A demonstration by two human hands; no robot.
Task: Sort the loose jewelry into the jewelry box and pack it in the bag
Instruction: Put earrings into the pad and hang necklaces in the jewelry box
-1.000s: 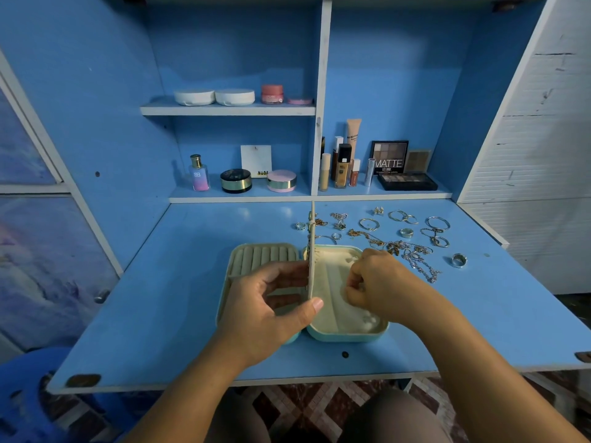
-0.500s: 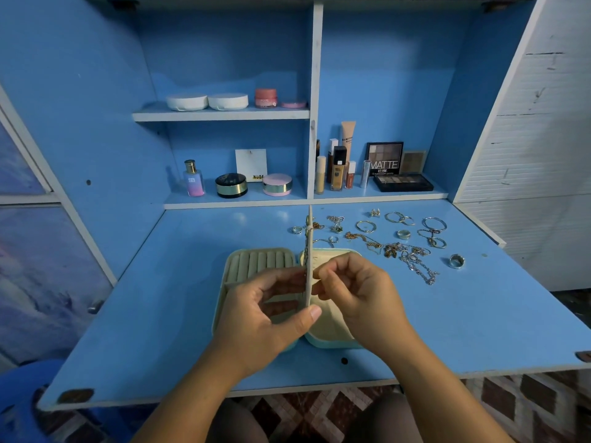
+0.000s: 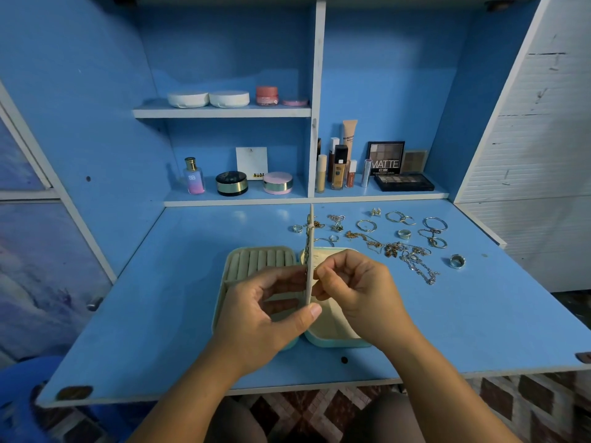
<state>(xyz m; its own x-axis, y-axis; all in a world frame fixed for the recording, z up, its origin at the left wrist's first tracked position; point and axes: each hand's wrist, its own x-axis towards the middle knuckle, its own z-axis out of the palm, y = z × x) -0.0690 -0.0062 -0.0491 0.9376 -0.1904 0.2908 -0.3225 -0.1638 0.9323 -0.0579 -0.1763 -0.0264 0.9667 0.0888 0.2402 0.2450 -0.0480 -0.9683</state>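
**A:** Right hand (image 3: 355, 289) has come up out of the box's right half since a second ago?

**B:** Yes. It now sits at the right face of the upright divider panel (image 3: 309, 231), fingers curled, with thumb and forefinger tips drawn together. Whether they pinch a piece, I cannot tell.

**A:** And the room, from the left?

**B:** A blue cabinet (image 3: 80, 91) folds out into the blue surface (image 3: 160, 298). Patterned floor tiles (image 3: 303, 414) show under its front edge, and a white wall (image 3: 543, 123) rises to the right.

**A:** The other hand?

**B:** The left hand (image 3: 259, 318) holds the panel between thumb and fingers. The jewelry box (image 3: 256, 260) lies open at the middle of the surface, toward the front edge. Its left half has ribbed rolls and its right half a cream tray.

**A:** The rest of the pieces?

**B:** The loose jewelry (image 3: 412, 260), rings, hoops and chains, is spread toward the back right corner. A fine chain runs along the panel's edge.

**A:** Any writing?

**B:** "SB" is on the perfume bottle (image 3: 193, 176), "NUDE" on the white card (image 3: 252, 161), and "MATTE" on the eyeshadow palette (image 3: 385, 158). The smaller print is unreadable.
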